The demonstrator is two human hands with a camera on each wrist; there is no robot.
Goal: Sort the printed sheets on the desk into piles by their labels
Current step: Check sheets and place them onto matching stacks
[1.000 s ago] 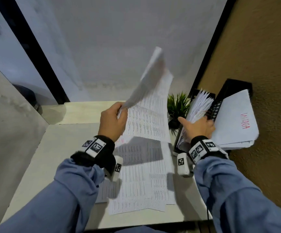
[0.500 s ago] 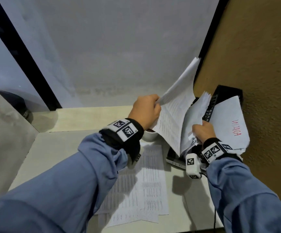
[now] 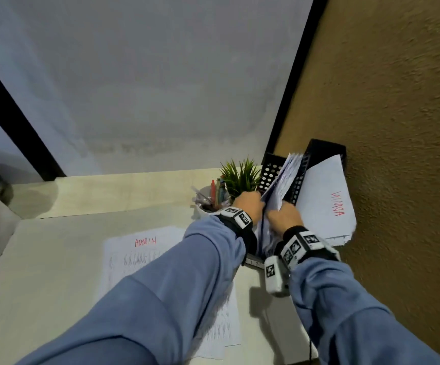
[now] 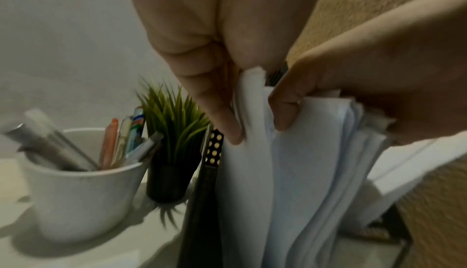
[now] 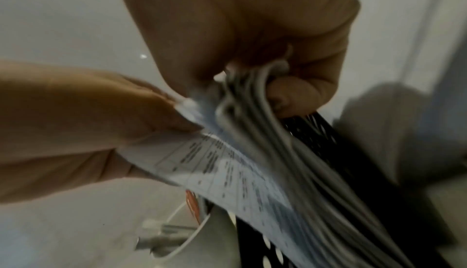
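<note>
A sheaf of printed sheets (image 3: 285, 177) stands upright in a black perforated file rack (image 3: 269, 173) at the desk's right rear. My left hand (image 3: 250, 206) pinches one printed sheet (image 4: 248, 116) at the sheaf's left side, thumb and fingers (image 4: 217, 112) closed on its top edge. My right hand (image 3: 283, 216) grips the rest of the sheaf (image 5: 255, 100) from the right, fingers curled round the edges. A pile headed ADMIN in red (image 3: 145, 242) lies flat on the desk, partly hidden under my left sleeve. Another stack with a red label (image 3: 326, 204) leans in the rack's right slot.
A white cup of pens (image 4: 76, 180) and a small green plant in a dark pot (image 4: 174, 132) stand just left of the rack. A brown textured wall (image 3: 398, 154) closes the right side. The pale desk (image 3: 50, 259) stretches left of the ADMIN pile.
My left hand swung the raised sheet rightward and down against the sheaf in the rack. The right hand stayed on the sheaf. The ADMIN pile's label has come into view.
</note>
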